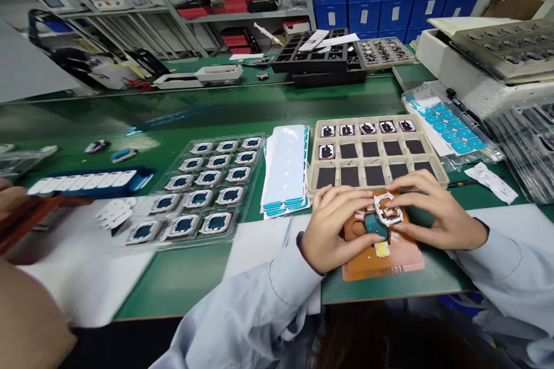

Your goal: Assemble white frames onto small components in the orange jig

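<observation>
My left hand point(335, 228) is curled around the left side of an orange fixture block point(385, 268), its thumb pressed on a small teal square plate point(375, 226). A white square frame point(395, 218) with an open middle is pinched between the thumb and fingers of my right hand point(441, 216). The frame tilts just above the block, close beside the teal plate. Below them a small yellow piece point(382, 249) lies on the block. Behind my hands stands a beige compartment tray point(315, 170) with several dark-centred frames in its far cells.
Left of my hands lie a stack of white sheets point(283, 167) with teal labels and a clear tray point(255, 184) of white frames. A co-worker's blurred arm point(26, 311) is at far left, near a reddish-brown object point(43, 222). Black trays point(320, 78) stand behind; teal labels point(454, 127) lie right.
</observation>
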`<state>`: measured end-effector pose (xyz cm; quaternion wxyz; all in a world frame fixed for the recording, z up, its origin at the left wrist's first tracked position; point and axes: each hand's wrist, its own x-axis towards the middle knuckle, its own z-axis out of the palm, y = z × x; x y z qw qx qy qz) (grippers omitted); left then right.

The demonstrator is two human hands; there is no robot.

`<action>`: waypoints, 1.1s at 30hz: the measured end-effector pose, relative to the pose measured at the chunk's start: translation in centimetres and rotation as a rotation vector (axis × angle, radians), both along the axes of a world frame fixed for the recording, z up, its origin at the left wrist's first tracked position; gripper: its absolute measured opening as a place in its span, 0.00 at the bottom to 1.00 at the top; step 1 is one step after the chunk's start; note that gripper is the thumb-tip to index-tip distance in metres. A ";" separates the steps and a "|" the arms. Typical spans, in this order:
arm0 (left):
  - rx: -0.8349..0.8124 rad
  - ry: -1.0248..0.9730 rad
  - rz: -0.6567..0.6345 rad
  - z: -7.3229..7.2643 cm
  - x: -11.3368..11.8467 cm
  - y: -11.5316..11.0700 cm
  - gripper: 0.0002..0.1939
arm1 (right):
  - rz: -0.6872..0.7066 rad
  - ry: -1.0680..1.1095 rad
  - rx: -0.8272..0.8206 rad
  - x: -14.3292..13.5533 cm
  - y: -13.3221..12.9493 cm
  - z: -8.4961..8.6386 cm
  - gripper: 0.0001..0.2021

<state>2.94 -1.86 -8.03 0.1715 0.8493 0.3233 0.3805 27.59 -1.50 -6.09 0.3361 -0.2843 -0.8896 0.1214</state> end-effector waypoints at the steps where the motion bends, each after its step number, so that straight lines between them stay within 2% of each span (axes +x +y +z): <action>1: -0.007 -0.006 0.013 0.0 0.0 0.0 0.23 | -0.010 -0.004 -0.031 0.2 0.1 0.0 0.09; 4: -0.007 -0.024 0.046 0.0 0.0 -0.1 0.23 | -0.014 0.011 -0.073 0.5 0.4 -0.2 0.08; 11: 0.018 -0.022 0.060 0.0 -0.5 -0.4 0.31 | -0.015 0.086 0.008 -1.2 -1.0 -0.6 0.10; 17: 0.000 -0.021 0.065 -0.6 -0.6 -0.3 0.27 | -0.056 0.071 0.008 -1.7 -1.8 -0.9 0.10; 33: 0.043 0.035 0.062 -0.5 -0.9 -0.2 0.26 | -0.048 0.073 -0.019 -1.6 -2.0 -0.9 0.10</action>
